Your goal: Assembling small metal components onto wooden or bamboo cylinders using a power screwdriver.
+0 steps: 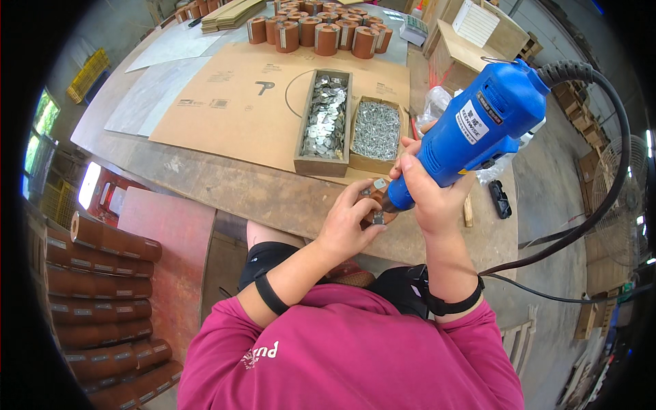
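My right hand (432, 195) is wrapped round a blue corded power screwdriver (444, 147), which tilts down toward my left hand. The fingers of my left hand (345, 222) are closed round a small brown cylinder (375, 195) with metal plates on it, at the table's near edge. The tool's nose is against or right beside this cylinder; its tip is hidden. Just beyond my hands stand a wooden box (301, 147) of flat silvery metal plates (328, 116) and a cardboard box (351, 162) full of screws (376, 130).
Brown cylinders (326, 39) stand grouped on the far table, past a flat cardboard sheet (225, 113). Longer brown cylinders (102, 311) lie stacked at the lower left. The tool's thick black cable (618, 137) loops down on the right. A black object (500, 199) lies near the right edge.
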The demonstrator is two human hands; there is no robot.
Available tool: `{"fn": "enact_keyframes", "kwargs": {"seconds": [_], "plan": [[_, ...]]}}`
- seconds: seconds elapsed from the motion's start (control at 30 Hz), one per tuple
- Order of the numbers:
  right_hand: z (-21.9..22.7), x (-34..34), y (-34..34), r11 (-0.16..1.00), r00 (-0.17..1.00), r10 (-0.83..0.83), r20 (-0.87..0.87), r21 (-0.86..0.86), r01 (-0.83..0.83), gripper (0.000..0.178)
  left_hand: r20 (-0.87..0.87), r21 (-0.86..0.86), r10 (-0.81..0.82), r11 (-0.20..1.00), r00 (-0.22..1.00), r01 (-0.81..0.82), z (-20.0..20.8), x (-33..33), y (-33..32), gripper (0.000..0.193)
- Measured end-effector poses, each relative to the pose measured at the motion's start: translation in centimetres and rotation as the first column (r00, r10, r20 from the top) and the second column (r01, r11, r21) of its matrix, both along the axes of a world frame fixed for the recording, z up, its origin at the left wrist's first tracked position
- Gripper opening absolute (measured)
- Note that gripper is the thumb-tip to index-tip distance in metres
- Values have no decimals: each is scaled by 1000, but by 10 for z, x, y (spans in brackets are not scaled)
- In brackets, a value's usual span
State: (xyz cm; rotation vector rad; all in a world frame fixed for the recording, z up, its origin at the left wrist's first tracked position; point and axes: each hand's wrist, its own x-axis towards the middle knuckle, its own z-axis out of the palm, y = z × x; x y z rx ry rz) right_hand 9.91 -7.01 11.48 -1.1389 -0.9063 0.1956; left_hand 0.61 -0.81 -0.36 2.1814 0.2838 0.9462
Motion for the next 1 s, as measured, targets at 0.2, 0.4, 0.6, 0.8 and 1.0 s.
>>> {"fn": "enact_keyframes", "kwargs": {"seconds": [0.2,0.4,0.6,0.8,1.0], "plan": [[0,1,-1,1000,1000,-3,-11,-27,3,11,-9,-33,-3,999,1000,2,0,0,-1,35],[-1,4,-2,996,996,86,-19,-5,-86,23,-49,-27,-17,1000,999,16,2,-1,0,34],[-7,19,-16,977,986,163,24,137,-164,46,-54,23,6,1000,999,-5,3,-2,2,34],[-24,44,-56,978,993,-65,-94,193,83,46,-45,-47,-109,993,993,107,6,-7,10,30],[-70,63,-78,939,921,-337,-197,0,343,39,-30,15,-165,986,986,166,8,-5,11,26]]}}
